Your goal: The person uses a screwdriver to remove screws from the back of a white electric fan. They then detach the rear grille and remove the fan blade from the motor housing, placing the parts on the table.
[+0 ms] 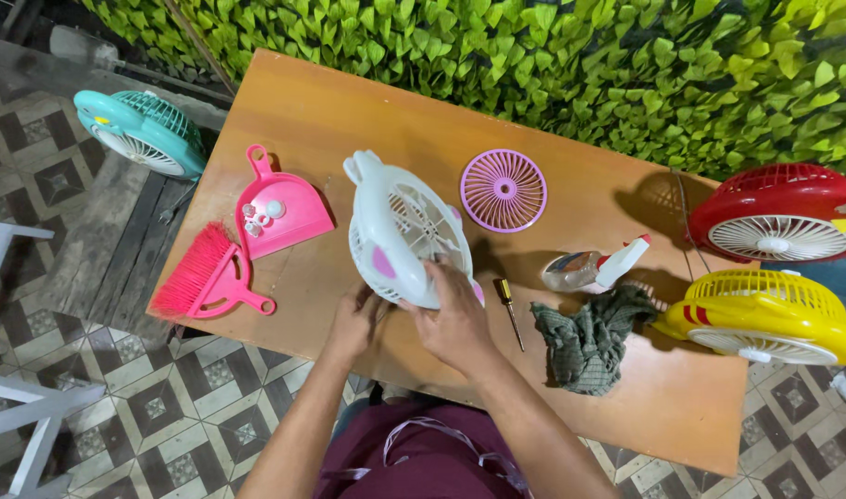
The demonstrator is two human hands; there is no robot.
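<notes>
A white fan body with pink patches [400,226] stands tilted on the wooden table [331,111], its open back facing me. My right hand [455,319] grips its lower right rim. My left hand [354,323] touches its lower left edge from below. A pink round grille [503,189] lies flat just beyond the fan. A small screwdriver [510,310] lies to the right of my right hand.
A pink dustpan [289,217] holding small white parts and a pink brush [201,273] lie at the left. A spray bottle [594,268] and a green rag [589,342] lie at the right. Red [779,217], yellow [765,314] and teal [141,129] fans stand around.
</notes>
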